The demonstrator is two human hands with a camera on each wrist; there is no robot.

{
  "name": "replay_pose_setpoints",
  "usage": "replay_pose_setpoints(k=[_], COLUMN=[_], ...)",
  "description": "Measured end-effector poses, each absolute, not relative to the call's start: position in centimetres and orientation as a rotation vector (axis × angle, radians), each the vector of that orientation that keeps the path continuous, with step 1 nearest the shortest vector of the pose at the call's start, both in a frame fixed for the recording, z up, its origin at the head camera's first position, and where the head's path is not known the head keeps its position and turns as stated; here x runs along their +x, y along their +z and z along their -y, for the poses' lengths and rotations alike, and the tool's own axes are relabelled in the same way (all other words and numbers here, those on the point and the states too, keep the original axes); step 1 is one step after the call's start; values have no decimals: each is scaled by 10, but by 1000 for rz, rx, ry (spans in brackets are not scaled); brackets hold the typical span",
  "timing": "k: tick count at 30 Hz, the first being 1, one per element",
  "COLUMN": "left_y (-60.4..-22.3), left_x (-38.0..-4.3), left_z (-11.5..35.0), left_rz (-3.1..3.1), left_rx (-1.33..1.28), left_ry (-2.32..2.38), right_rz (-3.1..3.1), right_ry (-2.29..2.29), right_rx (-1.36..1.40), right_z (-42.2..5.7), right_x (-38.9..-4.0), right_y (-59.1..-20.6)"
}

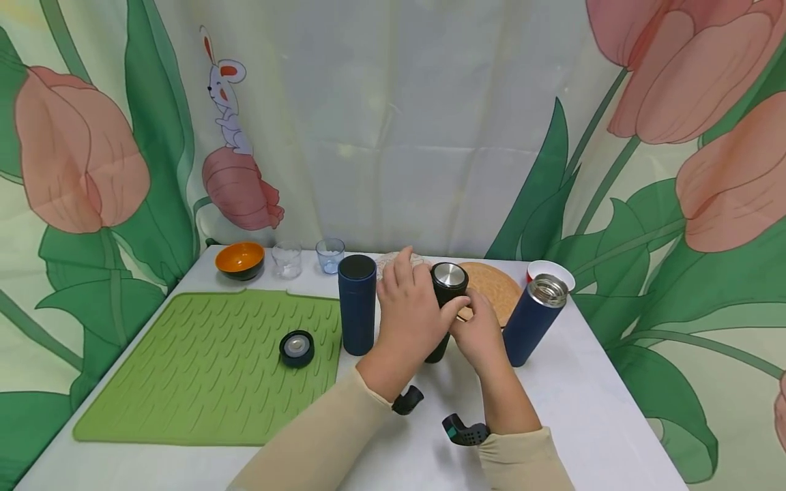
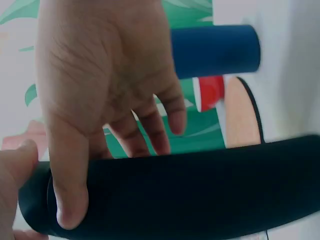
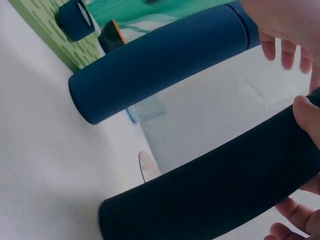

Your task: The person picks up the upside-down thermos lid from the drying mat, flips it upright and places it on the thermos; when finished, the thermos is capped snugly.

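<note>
Between the hands is a black thermos (image 1: 443,294) with a silver-topped lid, its top tilted slightly right in the head view. The right hand (image 1: 477,334) holds it near the top, from the right. Across the thermos front, just below the lid seam, lies the thumb of the left hand (image 1: 408,314); the other fingers are spread and fairly straight. In the left wrist view some fingertips pass behind the thermos (image 2: 200,187), while the little finger stays apart. A lidded blue thermos (image 1: 357,310) stands left of the hands, and a lidless blue one (image 1: 531,324) stands to the right.
A loose dark lid (image 1: 297,348) lies on the green drying mat (image 1: 202,382). Along the back are an orange bowl (image 1: 240,259), a clear glass (image 1: 286,260), a bluish glass (image 1: 330,256), a round wooden board (image 1: 494,286) and a red-and-white bowl (image 1: 551,269).
</note>
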State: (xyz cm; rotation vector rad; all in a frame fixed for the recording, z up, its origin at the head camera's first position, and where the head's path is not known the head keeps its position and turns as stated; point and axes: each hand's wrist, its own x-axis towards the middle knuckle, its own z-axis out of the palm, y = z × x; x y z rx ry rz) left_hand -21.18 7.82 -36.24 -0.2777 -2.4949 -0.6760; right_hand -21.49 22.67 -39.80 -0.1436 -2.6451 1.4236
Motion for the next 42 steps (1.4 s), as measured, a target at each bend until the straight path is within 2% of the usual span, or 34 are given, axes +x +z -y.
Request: replay_pose_setpoints(k=[5,17,30,36,42], left_y=[-357,-357,-363,-366,-363], left_x=[-215,-228,-237,-237,-226], left_z=[-83,-66,-56,-54,-70], left_rz=[2526,2461,2484,2567,2504], left_rx=[-182,-331,-497,-542,-297], left_ry=[-551,-1266,-1615,-1552,-1313], right_rz=[2625,2634,2650,2646,2624], right_ry=[1466,1404,1467,1463,1509], right_rx=[-180,-150,-183,-183,-166], right_z=[-223,-219,-223,-223,-221], right_x=[-214,-215,-216,-214,-213], right_y=[-399,-393,-396,-398,-398])
